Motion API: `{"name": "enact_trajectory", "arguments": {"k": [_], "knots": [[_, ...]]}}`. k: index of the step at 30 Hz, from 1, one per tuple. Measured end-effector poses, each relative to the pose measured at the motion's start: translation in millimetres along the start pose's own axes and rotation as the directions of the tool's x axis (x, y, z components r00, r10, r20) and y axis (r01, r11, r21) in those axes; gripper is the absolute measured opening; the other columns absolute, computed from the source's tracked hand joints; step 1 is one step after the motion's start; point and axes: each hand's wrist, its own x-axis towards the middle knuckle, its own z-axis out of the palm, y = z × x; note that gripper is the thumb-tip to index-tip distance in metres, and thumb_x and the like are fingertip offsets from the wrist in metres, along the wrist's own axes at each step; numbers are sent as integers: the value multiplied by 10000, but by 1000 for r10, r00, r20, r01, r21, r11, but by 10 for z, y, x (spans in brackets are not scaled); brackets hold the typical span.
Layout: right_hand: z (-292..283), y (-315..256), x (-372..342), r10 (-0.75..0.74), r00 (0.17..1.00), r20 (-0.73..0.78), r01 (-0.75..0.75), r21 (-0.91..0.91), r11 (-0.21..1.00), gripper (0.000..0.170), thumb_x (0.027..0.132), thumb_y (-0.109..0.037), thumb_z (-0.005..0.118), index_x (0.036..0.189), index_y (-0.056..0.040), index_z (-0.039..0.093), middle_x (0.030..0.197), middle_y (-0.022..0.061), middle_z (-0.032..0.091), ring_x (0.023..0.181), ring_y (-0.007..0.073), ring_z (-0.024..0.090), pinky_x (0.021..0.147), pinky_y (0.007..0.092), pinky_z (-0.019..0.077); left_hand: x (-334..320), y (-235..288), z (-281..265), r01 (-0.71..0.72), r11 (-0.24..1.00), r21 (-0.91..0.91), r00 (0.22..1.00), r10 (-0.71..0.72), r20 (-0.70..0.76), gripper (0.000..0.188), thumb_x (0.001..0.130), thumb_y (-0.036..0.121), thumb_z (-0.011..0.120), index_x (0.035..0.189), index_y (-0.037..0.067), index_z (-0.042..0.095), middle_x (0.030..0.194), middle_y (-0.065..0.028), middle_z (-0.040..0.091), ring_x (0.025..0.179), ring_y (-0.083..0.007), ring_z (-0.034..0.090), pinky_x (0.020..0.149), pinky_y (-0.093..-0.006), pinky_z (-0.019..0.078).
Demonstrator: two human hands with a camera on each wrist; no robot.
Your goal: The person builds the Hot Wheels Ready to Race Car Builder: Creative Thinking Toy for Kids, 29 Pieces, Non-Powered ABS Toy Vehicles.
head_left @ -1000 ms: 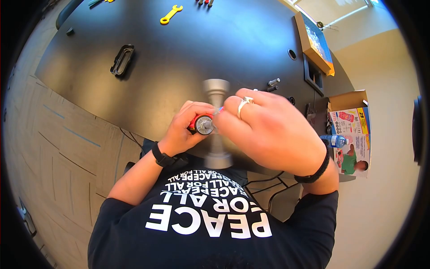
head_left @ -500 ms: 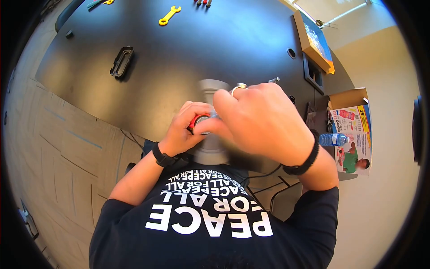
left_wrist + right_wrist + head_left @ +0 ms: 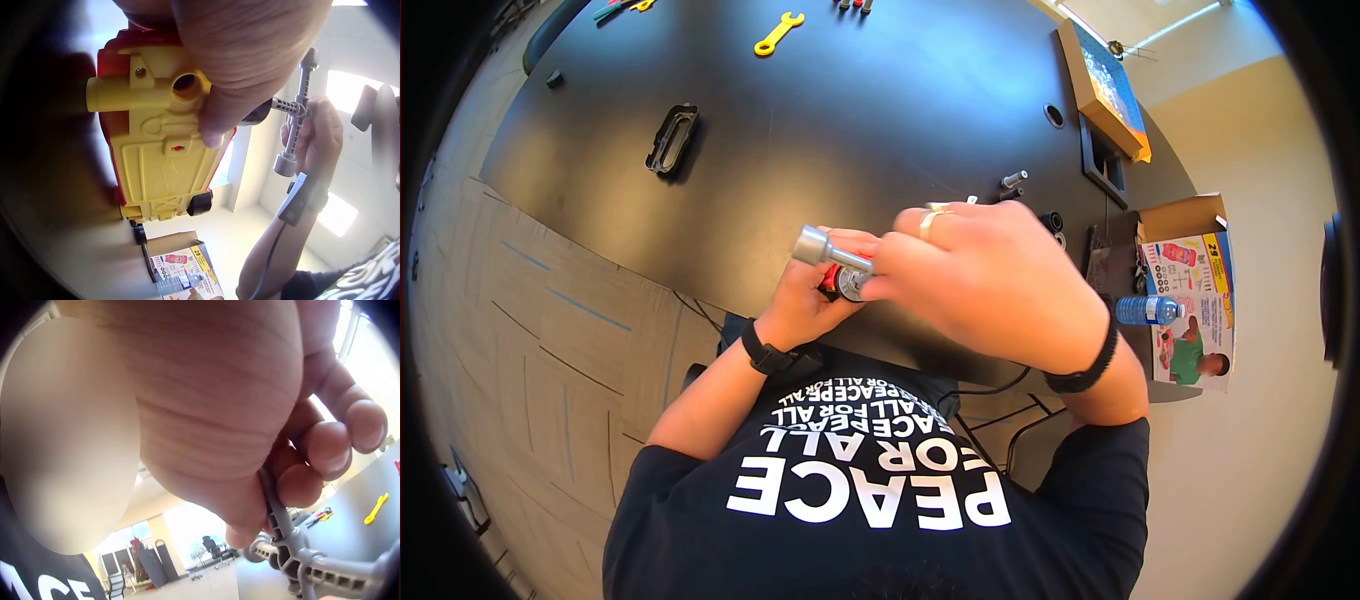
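Note:
My left hand [image 3: 805, 292] grips a toy car [image 3: 165, 169] with a red body and a yellow underside, its thumb pressed on the underside in the left wrist view. One black wheel [image 3: 852, 285] faces my right hand [image 3: 1010, 290]. That hand pinches one arm of a grey cross-shaped lug wrench [image 3: 286, 540] between thumb and fingers. In the left wrist view, one arm of the wrench [image 3: 294, 109] reaches to the wheel. A socket end of it [image 3: 811, 245] points left over my left hand in the head view.
On the dark table [image 3: 750, 190] lie a black oblong tray-like part [image 3: 671, 139], a yellow toy wrench [image 3: 780, 34] and small grey and black parts [image 3: 1014, 180]. At right are an open cardboard box [image 3: 1103, 90], a water bottle [image 3: 1148, 310] and a printed toy box [image 3: 1190, 300].
The lug wrench was a spinning blur, roughly upright in the head view; now it shows sharply, tilted left. My right hand has shifted around it, while the left hand stays with the car.

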Motion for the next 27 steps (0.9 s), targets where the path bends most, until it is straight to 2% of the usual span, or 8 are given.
{"name": "enact_trajectory", "arguments": {"k": [2,4,10,12,13,15,18,27], "knots": [[-137,55,-136,19,999,29,-19,8,1000,199,999,-231,794,1105,-69,745,834,72,718,797,292,763,642,418,576,56,46,0,-37,999,-27,999,37,-22,518,881,19,896,1367,101,739,1389,-94,770,1258,-330,684,1083,-450,536],[-283,175,-343,152,982,-116,-136,136,981,227,944,-121,840,1163,-66,811,861,72,714,786,287,712,658,407,542,84,57,-3,-25,998,50,1000,24,4,551,873,11,914,1383,106,730,1390,-91,771,1272,-322,678,1103,-439,537],[-52,454,-1541,509,801,-316,-410,330,850,351,933,56,824,1281,7,833,960,98,715,814,187,634,713,308,482,99,97,-12,-40,996,79,999,38,26,544,889,84,959,1377,71,718,1390,-135,781,1265,-309,701,1084,-418,552],[219,464,-2003,703,591,-396,-504,499,705,309,995,70,792,1298,21,830,1028,63,735,843,126,610,717,266,465,97,100,-25,-29,997,70,999,27,35,542,894,100,963,1375,73,717,1390,-133,782,1266,-309,704,1083,-418,553],[339,453,-2203,711,579,-398,-511,502,698,309,995,70,792,1298,21,830,1028,63,735,843,126,610,717,266,465,99,104,-37,-31,996,85,999,27,39,543,889,100,968,1369,70,715,1392,-134,780,1269,-311,705,1087,-420,553],[553,404,-2538,842,390,-372,-605,586,539,265,1045,54,772,1302,30,829,1055,29,724,844,88,584,714,237,447,99,82,-59,-37,995,95,998,31,63,545,885,100,972,1364,66,714,1395,-135,778,1272,-313,707,1091,-423,553],[834,315,-2848,932,252,-260,-661,658,362,230,1051,45,765,1272,45,829,997,20,714,805,83,570,690,243,437,93,45,-66,-50,995,86,995,42,89,557,879,84,979,1361,57,703,1402,-149,771,1277,-304,709,1103,-418,556],[1510,311,-2971,968,152,-198,-618,746,250,197,1011,-9,826,1200,39,853,973,74,801,895,137,687,806,286,532,101,50,-48,29,1000,11,999,-30,45,574,855,42,982,1361,66,713,1402,-126,790,1281,-277,697,1105,-400,553]]}}
